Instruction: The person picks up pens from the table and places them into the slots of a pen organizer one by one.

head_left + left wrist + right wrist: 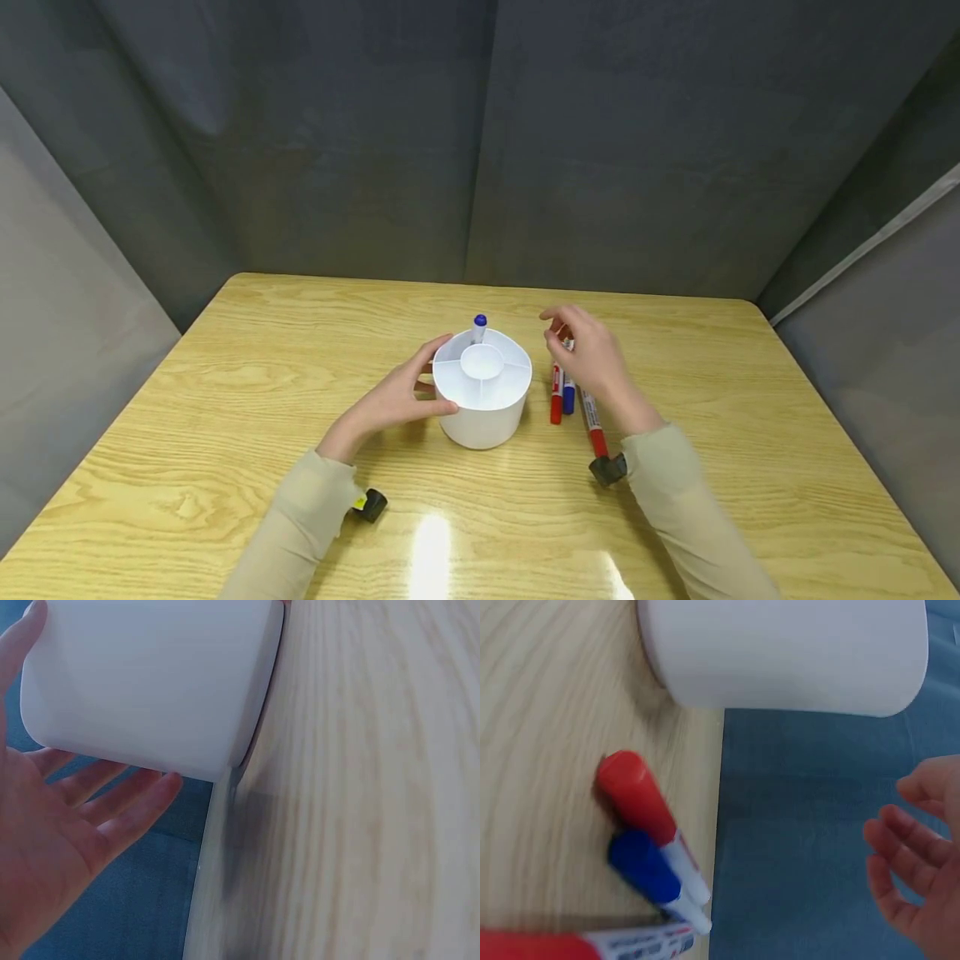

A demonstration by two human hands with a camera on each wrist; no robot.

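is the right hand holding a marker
No, the right hand hovers with loose, empty fingers above the markers lying on the table.

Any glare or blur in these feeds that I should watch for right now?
Head view: sharp, with two bright glare patches on the table near its front edge. Left wrist view: the white holder is overexposed and the wood grain smeared. Right wrist view: soft focus throughout, the markers blurred, their label print unreadable.

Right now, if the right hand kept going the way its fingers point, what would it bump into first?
Probably the white holder. The right hand hovers above the markers, fingers pointing left toward its rim and the blue marker standing inside. Depth is unclear, so it might pass behind.
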